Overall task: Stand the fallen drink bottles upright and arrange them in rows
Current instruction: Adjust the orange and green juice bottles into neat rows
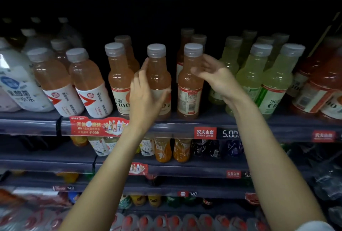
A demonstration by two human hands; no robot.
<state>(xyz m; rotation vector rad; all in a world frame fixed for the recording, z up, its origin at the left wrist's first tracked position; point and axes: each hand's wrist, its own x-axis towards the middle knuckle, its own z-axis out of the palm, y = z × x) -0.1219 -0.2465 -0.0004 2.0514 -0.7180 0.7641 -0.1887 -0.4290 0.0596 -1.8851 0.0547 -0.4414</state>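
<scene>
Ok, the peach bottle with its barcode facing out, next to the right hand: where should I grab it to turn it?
Grip the barcode bottle on its narrow waist above the label, coming from the front right where the right hand is. The neck tapers there, so the fingers can wrap it, and the green bottles leave room on that side.

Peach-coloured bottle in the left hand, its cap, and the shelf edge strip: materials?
Peach-coloured bottle, gripped by the left hand: likely clear plastic, glossy; the drink shows through. Cap: grey, matte, probably plastic. Shelf edge strip: looks like clear glossy plastic over dark backing, given the glare; uncertain.
</scene>
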